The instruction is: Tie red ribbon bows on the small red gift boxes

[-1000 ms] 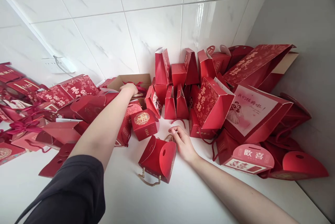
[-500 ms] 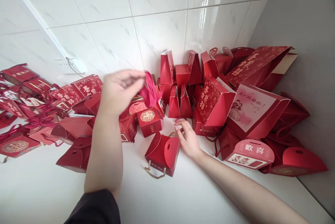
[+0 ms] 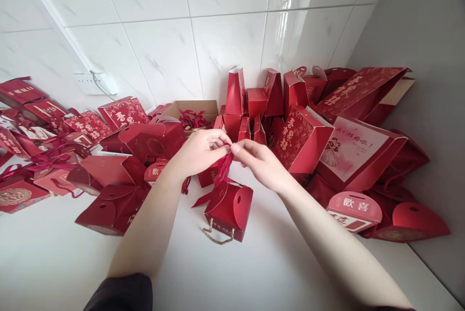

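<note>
Both hands meet in the middle, just above a small red gift box with curved flaps and a twisted gold cord handle at its front. My left hand pinches a bundle of dark red ribbon that hangs down onto the box top. The fingertips of my right hand are closed on the ribbon's upper end, touching those of the left. One ribbon end trails to the left of the box. The exact grip is partly hidden by the fingers.
An open cardboard box with more red ribbon stands against the tiled wall. Red gift boxes crowd the left, several with bows. More red boxes are stacked at the back and right. A wall socket with a cable is at the left.
My left hand has brought the ribbon down and right, over the small box. My right hand has risen from beside that box to meet it and is now closed on the ribbon.
</note>
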Demonstrator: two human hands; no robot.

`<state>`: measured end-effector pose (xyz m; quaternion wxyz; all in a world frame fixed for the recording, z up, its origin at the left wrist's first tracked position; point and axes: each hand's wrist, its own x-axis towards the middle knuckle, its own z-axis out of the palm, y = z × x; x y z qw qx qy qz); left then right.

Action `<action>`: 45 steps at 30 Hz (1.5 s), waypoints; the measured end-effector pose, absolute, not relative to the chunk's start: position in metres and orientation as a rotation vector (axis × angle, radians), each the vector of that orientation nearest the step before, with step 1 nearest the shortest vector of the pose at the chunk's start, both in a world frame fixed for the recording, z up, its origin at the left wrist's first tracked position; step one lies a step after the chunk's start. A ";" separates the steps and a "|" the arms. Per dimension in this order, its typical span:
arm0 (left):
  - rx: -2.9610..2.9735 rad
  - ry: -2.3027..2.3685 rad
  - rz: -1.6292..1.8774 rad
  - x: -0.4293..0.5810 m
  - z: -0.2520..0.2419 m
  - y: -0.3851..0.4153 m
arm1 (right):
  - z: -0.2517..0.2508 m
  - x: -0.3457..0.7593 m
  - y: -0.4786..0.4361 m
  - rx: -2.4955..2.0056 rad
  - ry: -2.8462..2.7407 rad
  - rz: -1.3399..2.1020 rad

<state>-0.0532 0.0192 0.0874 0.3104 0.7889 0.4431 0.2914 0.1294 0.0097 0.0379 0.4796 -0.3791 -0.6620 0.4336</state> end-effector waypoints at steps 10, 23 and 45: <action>2.009 1.185 0.620 -0.054 0.091 0.026 | 0.036 0.159 0.021 -0.700 -1.349 1.500; 1.792 0.773 0.506 -0.034 0.077 0.027 | 0.051 0.160 0.002 -0.570 -1.608 1.389; 1.947 0.387 0.317 -0.074 0.102 0.026 | 0.054 0.193 0.015 -0.696 -1.648 1.344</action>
